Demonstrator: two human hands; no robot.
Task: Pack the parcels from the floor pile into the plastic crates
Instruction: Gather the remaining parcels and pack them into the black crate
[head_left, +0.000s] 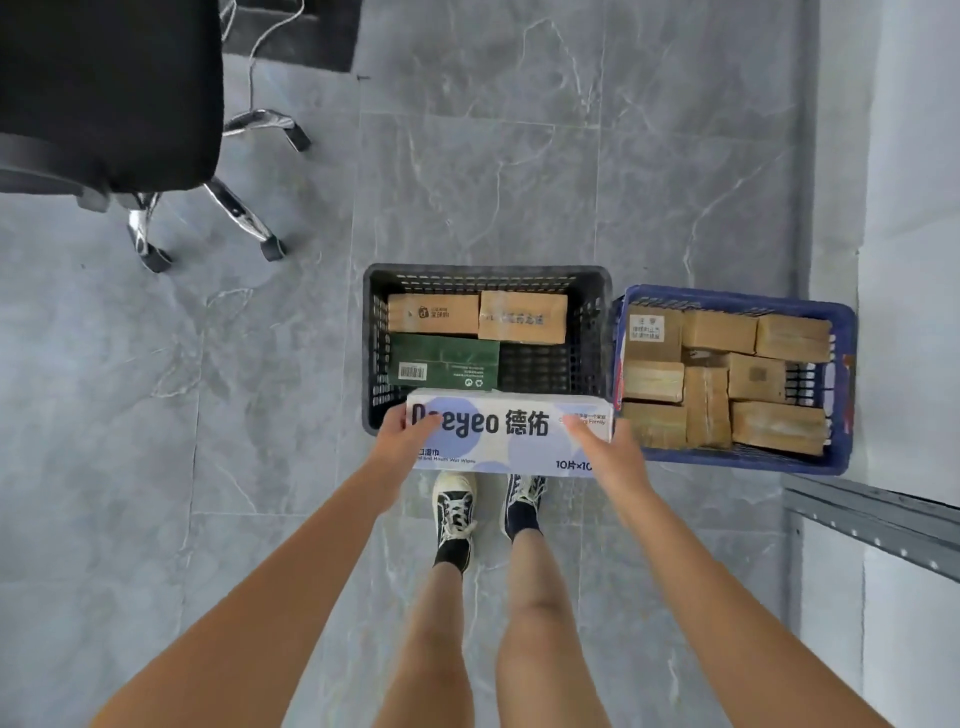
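White wipes box (506, 434) clamped in both grips (406, 434) (605, 447); black crate (485, 275) holds three parcels.

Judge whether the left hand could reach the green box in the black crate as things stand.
Probably not yet. The left hand and right hand both grip the white box, which hangs over the black crate at its near edge and partly covers the green box. Once it is set down, the way looks open.
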